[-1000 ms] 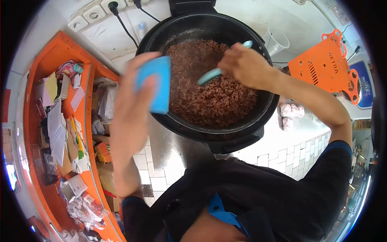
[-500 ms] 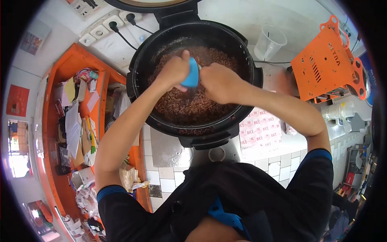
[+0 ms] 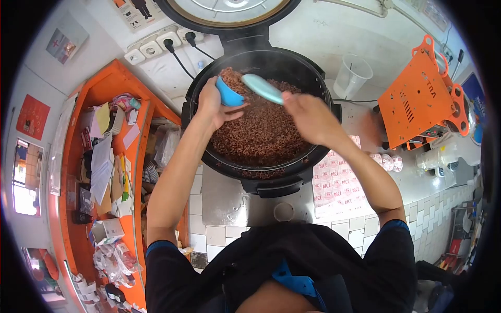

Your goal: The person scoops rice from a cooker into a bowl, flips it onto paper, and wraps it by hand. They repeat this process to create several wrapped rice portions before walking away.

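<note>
My left hand [image 3: 210,104] grips a small blue bowl [image 3: 228,95], tilted over the left side of a large black rice cooker [image 3: 276,193]. Reddish-brown rice is heaped in the bowl, rising above its rim. In my right hand [image 3: 313,119] is a pale blue rice paddle [image 3: 263,88], its blade reaching left to the rice at the bowl's edge. Below both hands, loose brown rice [image 3: 255,133] covers the bottom of the cooker, and light steam rises at the back. The cooker's lid [image 3: 229,11] stands raised behind it.
Printed wrapping paper [image 3: 336,185] lies right of the cooker on the metal counter [image 3: 229,208]. A clear plastic cup [image 3: 355,73] and an orange machine [image 3: 417,96] stand at the back right. An orange shelf unit [image 3: 141,182] full of papers and bags is on the left.
My hands have moved apart. The bowl has shifted left and now shows heaped rice; the paddle has come up into view beside it. The view has tilted up, showing more of the lid.
</note>
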Tool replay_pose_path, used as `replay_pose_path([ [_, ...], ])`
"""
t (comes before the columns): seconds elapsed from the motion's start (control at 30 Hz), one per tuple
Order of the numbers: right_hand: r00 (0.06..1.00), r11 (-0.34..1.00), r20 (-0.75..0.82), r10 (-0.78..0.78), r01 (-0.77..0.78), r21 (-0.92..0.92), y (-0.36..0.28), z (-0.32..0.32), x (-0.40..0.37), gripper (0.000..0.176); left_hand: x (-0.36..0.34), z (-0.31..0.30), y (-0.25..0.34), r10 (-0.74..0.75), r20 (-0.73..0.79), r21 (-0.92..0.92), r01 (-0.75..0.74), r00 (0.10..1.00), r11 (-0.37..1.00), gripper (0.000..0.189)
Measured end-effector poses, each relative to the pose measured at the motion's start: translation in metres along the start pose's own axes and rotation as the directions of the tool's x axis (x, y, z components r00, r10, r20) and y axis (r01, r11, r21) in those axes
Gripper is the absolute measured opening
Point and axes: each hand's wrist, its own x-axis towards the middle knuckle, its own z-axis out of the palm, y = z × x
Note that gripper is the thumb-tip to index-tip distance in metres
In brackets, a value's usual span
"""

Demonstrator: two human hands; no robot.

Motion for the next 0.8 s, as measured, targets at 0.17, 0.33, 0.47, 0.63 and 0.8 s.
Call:
replay_pose_path([
  [0.17, 0.986, 0.994, 0.161, -0.040, 0.023, 0.110, -0.017, 0.037, 0.001, 0.057, -0.016, 0.015, -0.007, 0.270, 0.090, -0.073, -0.264, 0.959, 0.962, 0.045],
  [0.33, 0.993, 0.993, -0.003, -0.117, 0.117, 0.004, 0.007, 0.040, 0.040, 0.062, -0.003, 0.004, -0.014, 0.172, 0.249, -0.265, -0.104, 0.953, 0.959, 0.047],
  [0.47, 0.947, 0.953, 0.259, 0.188, -0.239, 0.184, -0.018, 0.013, 0.028, 0.067, -0.005, 0.002, -0.014, 0.263, 0.130, -0.379, -0.197, 0.956, 0.904, 0.046],
  [0.63, 0.974, 0.980, 0.212, 0.080, -0.115, 0.162, -0.044, 0.046, -0.005, 0.068, -0.021, 0.011, -0.006, 0.379, 0.027, -0.136, -0.372, 0.925, 0.918, 0.044],
  [0.8, 0.946, 0.946, 0.284, 0.158, -0.228, 0.231, -0.047, 0.027, 0.008, 0.067, -0.027, 0.002, -0.004, 0.378, 0.069, -0.276, -0.346, 0.923, 0.897, 0.046],
])
